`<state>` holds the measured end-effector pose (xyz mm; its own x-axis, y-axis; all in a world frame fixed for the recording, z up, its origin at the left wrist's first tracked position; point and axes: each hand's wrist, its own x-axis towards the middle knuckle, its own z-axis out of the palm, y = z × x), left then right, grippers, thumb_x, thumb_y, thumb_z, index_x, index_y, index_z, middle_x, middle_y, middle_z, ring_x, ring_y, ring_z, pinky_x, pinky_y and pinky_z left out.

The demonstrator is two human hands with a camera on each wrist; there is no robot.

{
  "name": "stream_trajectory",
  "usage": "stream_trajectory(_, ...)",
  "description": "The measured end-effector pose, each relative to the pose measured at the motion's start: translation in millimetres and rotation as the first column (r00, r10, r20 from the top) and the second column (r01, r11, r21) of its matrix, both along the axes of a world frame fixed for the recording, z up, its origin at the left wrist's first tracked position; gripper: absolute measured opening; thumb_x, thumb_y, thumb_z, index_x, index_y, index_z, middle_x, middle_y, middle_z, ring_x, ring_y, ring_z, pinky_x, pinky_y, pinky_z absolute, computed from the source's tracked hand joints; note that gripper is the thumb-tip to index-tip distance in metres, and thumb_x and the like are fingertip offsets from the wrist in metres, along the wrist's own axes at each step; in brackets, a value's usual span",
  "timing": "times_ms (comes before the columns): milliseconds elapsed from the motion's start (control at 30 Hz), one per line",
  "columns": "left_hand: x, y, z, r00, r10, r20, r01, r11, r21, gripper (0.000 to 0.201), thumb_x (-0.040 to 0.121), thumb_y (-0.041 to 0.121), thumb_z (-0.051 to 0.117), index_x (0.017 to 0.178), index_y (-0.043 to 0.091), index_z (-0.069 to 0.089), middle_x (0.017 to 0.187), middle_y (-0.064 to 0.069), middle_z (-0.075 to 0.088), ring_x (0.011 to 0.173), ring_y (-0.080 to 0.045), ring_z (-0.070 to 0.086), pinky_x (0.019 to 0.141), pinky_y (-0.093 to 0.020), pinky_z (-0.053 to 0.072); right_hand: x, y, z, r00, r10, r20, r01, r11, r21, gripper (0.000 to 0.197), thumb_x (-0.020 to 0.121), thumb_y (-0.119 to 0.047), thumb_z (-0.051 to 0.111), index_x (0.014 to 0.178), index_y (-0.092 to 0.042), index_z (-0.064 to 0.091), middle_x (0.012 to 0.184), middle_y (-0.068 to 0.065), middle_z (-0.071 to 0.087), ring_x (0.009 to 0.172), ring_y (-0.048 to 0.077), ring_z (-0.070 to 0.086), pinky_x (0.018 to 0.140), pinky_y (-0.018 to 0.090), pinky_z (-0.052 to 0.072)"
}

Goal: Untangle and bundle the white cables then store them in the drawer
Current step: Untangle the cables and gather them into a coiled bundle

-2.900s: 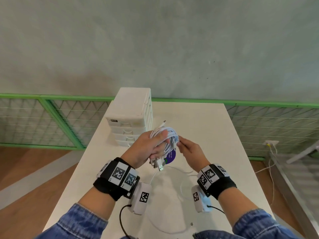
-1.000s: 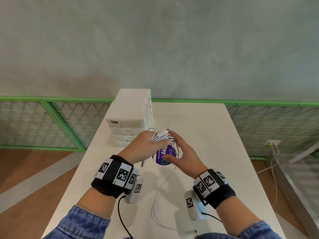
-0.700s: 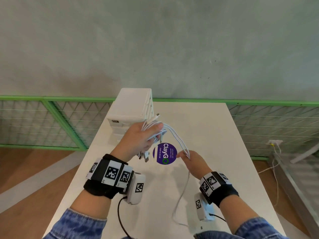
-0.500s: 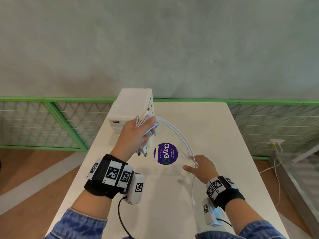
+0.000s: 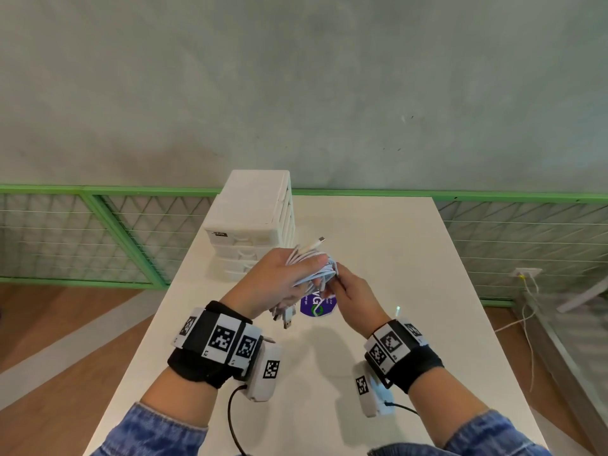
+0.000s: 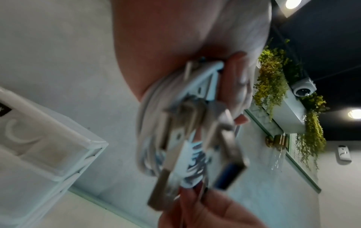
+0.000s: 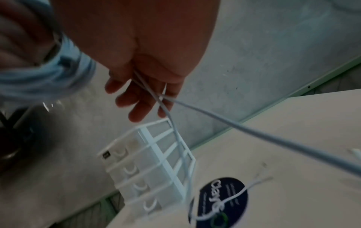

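Left hand (image 5: pixel 279 281) grips a coil of white cables (image 5: pixel 316 268) above the middle of the white table (image 5: pixel 411 258), fingers curled round the loops; one plug sticks up behind it and USB plugs (image 5: pixel 285 319) hang below the palm. Right hand (image 5: pixel 353 296) meets the coil from the right and pinches a strand. Just behind stands the white drawer unit (image 5: pixel 250 225), drawers closed, near the table's left edge; bare tabletop lies to the right, and a purple round sticker (image 5: pixel 317 306) under the hands.

From the left wrist, blurred metal plug ends (image 6: pixel 195 138) crowd close, and the drawer unit (image 6: pixel 39 146) sits lower left.

From the right wrist, thin strands (image 7: pixel 215 123) run from the fingers (image 7: pixel 140 100) down toward the table and across the sticker (image 7: pixel 222 200).
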<state>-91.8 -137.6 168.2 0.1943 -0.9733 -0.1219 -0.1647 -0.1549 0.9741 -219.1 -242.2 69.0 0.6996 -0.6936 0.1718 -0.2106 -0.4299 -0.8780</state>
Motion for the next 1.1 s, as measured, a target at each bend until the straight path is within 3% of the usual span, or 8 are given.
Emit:
stream_trajectory(200,7,-2,-9,0.963,0.051,-0.266,-0.079,0.992,-0.098,0.044,0.084,0.048,0.049,0.070,0.006,0.053,0.038,0.005,0.029,0.031,-0.011,0.024,0.040,-0.021,0.025,-1,11,-29,0.991,0.050,-0.122,-0.048,0.999,0.022,0.015,0.099,-0.016,0.038,0.096,-0.019,0.052,0.062,-0.015,0.047,0.058,0.003,0.045,0.064,0.027,0.039)
stream_trajectory(400,16,-16,-5,0.741,0.022,-0.671,-0.267,0.927,-0.265,0.054,0.089,0.056,0.025,0.079,0.009,0.050,0.037,0.009,0.031,0.031,-0.006,0.028,0.046,-0.023,0.031,-5,14,-48,0.963,0.102,-0.250,-0.077,0.991,0.110,0.017,0.097,-0.017,0.037,0.090,-0.024,0.050,0.065,-0.009,0.045,0.059,0.010,0.042,0.067,0.038,0.043)
stream_trajectory(600,14,-26,-8,0.643,0.128,-0.755,-0.457,0.855,-0.244,0.047,0.099,0.048,0.019,0.091,0.013,0.050,0.058,0.004,0.045,0.053,-0.010,0.044,0.065,-0.023,0.041,0,28,-28,0.901,0.250,-0.354,-0.258,0.966,0.025,0.027,0.099,-0.029,0.038,0.121,-0.031,0.053,0.066,-0.019,0.046,0.064,0.000,0.046,0.067,0.025,0.037)
stream_trajectory(700,17,-27,-14,0.712,0.251,-0.656,-0.513,0.824,-0.241,0.035,0.102,0.037,0.023,0.100,0.014,0.049,0.061,0.003,0.053,0.056,-0.011,0.053,0.059,-0.025,0.049,-1,32,-14,0.919,0.270,-0.287,-0.294,0.955,-0.042,0.028,0.096,-0.033,0.045,0.121,-0.035,0.057,0.069,-0.023,0.055,0.068,0.002,0.052,0.071,0.019,0.041)
stream_trajectory(800,17,-26,-29,0.881,0.384,-0.275,-0.457,0.842,-0.286,0.027,0.103,0.031,0.026,0.100,0.016,0.048,0.068,-0.002,0.053,0.060,-0.013,0.054,0.062,-0.027,0.048,-1,27,7,0.961,0.235,-0.142,-0.251,0.962,-0.103,0.021,0.090,-0.036,0.056,0.106,-0.029,0.069,0.060,-0.030,0.059,0.058,-0.001,0.054,0.060,0.009,0.037)
stream_trajectory(933,13,-23,-44,0.963,0.226,0.147,-0.183,0.948,-0.260,0.024,0.103,0.023,0.031,0.094,0.004,0.042,0.069,-0.008,0.048,0.061,-0.019,0.047,0.061,-0.030,0.043,2,15,28,0.979,0.203,0.027,-0.196,0.968,-0.159,0.035,0.081,-0.050,0.052,0.088,-0.023,0.073,0.064,0.001,0.064,0.060,0.011,0.054,0.061,0.021,0.042)
stream_trajectory(1033,8,-26,-42,0.972,0.086,0.220,-0.067,0.994,-0.091,0.022,0.102,0.029,0.033,0.094,0.015,0.046,0.081,-0.008,0.050,0.065,-0.014,0.048,0.061,-0.022,0.044,0,9,37,0.975,0.215,0.048,-0.201,0.958,-0.204,0.020,0.081,-0.041,0.058,0.090,-0.029,0.071,0.081,-0.007,0.071,0.070,0.008,0.062,0.068,0.021,0.048)
stream_trajectory(1100,7,-27,-44,0.972,0.040,0.230,-0.044,0.999,0.011,0.031,0.100,0.038,0.037,0.087,0.015,0.052,0.071,-0.001,0.053,0.058,-0.008,0.050,0.060,-0.023,0.044,-2,6,38,0.977,0.203,0.071,-0.184,0.960,-0.212,0.007,0.080,-0.031,0.067,0.082,-0.029,0.073,0.076,-0.008,0.069,0.066,0.009,0.059,0.065,0.023,0.047)
